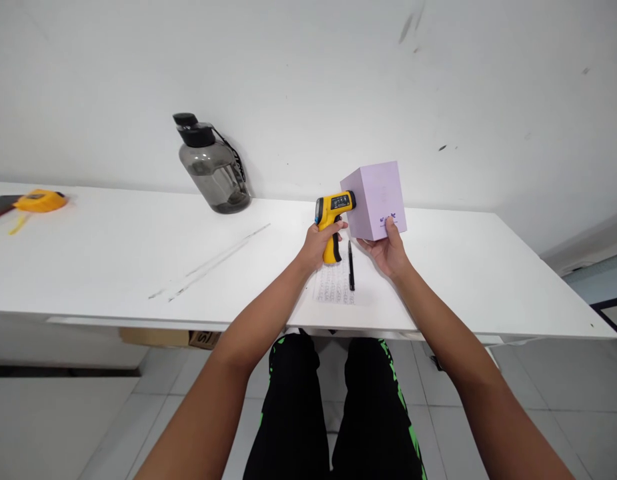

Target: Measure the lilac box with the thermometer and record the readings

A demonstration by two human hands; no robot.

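Note:
In my left hand [315, 245] is a yellow and black infrared thermometer [330, 211], its nose pointing right at the side of a light purple box [383, 193]. I cannot tell whether nose and box touch. My right hand [385, 252] grips that box from below, thumb on its front face by some dark purple print, and tilts it above the table. Beneath the hands lies a sheet of paper [333, 287] covered in handwriting. A black pen [351, 270] rests along the sheet's right side.
The white table [138, 253] runs along a white wall. Near the wall stands a grey see-through water bottle [215, 173] with a black lid. At the far left sit a yellow tape measure [41, 201] and a dark flat object [1, 206]. A cardboard box [158, 337] shows under the table.

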